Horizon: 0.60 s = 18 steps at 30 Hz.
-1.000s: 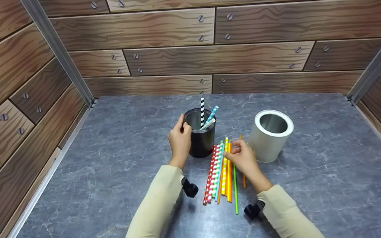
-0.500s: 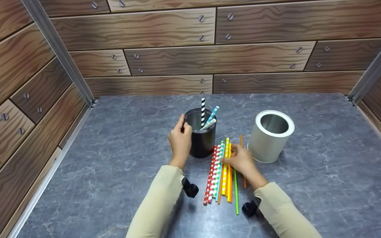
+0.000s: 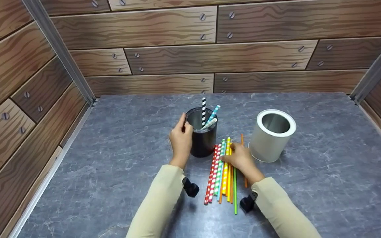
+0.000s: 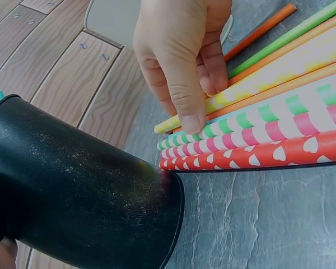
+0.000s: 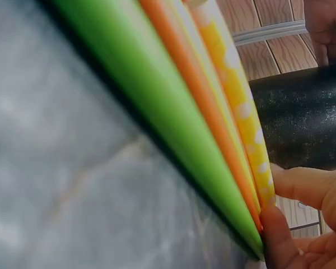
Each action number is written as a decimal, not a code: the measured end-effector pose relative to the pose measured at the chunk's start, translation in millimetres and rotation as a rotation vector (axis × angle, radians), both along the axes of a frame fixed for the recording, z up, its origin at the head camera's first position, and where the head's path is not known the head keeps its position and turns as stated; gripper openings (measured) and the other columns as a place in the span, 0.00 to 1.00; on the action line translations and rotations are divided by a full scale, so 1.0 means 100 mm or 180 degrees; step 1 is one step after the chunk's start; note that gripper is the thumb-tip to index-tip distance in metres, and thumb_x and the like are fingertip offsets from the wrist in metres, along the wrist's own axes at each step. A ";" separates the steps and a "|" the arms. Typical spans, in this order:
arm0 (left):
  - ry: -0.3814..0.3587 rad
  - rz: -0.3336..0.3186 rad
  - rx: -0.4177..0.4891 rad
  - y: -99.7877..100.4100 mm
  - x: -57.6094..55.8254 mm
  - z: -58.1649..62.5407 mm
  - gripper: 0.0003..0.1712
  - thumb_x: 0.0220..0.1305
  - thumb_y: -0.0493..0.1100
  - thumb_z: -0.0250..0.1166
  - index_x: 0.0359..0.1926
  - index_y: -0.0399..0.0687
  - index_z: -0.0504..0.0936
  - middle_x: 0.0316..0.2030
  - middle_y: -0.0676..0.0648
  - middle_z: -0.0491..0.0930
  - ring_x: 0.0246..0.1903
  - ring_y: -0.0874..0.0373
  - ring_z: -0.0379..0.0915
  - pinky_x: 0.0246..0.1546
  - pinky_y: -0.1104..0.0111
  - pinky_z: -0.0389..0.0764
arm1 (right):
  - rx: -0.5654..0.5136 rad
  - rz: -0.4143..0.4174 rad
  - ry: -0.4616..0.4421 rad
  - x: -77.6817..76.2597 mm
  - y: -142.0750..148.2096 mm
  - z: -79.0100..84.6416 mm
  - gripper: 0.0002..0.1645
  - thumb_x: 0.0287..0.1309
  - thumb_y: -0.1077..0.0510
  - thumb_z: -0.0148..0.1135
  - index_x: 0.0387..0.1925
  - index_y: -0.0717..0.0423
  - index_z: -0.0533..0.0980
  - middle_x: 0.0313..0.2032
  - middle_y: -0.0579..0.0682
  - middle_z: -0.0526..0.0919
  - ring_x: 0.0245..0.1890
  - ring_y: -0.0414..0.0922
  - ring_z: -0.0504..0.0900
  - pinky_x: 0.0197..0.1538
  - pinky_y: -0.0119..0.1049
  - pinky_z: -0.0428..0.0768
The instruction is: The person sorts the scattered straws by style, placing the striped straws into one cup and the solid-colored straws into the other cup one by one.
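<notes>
My left hand grips the rim of an upright black cup. A black-and-white striped straw, a blue-patterned straw and a pale straw lean inside the cup. Right of it, my right hand reaches over a row of straws with fingers curled. Its thumb touches the green-and-white striped straw. Its other fingers lie past the yellow-and-white straw, so several straws run between thumb and fingers. Which one it pinches is partly hidden. A thin green straw lies at the row's right side.
A white can with a wide rim stands right of my right hand. An orange straw lies apart, close to the can. Two red-patterned straws edge the row's left. Wood-patterned walls enclose the grey marbled table.
My right hand has moved a little left over the row and its fingers have come down between the straws. The green-and-white straw has shifted slightly. My left hand stays on the black cup.
</notes>
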<state>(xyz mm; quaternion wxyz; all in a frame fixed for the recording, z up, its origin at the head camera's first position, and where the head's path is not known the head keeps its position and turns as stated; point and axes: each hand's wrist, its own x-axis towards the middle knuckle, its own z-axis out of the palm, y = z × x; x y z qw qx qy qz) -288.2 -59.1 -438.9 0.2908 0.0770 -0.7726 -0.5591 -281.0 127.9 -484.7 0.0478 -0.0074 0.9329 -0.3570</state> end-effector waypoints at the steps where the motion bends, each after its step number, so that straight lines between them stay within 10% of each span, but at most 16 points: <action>1: 0.0001 0.0009 -0.0016 0.00 0.00 0.00 0.23 0.57 0.38 0.54 0.56 0.46 0.77 0.51 0.44 0.78 0.22 0.61 0.62 0.27 0.72 0.68 | -0.0002 0.0013 0.0016 0.00 0.00 0.00 0.34 0.44 0.54 0.68 0.51 0.70 0.71 0.44 0.66 0.78 0.38 0.56 0.78 0.43 0.46 0.76; 9: 0.0041 0.0059 -0.0085 0.00 0.00 0.00 0.23 0.57 0.39 0.55 0.55 0.46 0.77 0.51 0.44 0.77 0.25 0.58 0.66 0.29 0.70 0.71 | -0.0241 -0.0011 -0.0064 -0.01 0.03 0.03 0.25 0.45 0.64 0.60 0.50 0.68 0.73 0.22 0.54 0.78 0.11 0.37 0.72 0.19 0.30 0.75; 18: 0.0061 0.0087 -0.0135 0.01 0.00 0.00 0.23 0.57 0.38 0.55 0.55 0.44 0.78 0.50 0.42 0.78 0.25 0.57 0.67 0.30 0.68 0.72 | -0.0506 -0.0229 -0.0192 0.00 0.06 0.03 0.27 0.44 0.66 0.59 0.50 0.70 0.72 0.32 0.61 0.80 0.13 0.38 0.72 0.19 0.31 0.75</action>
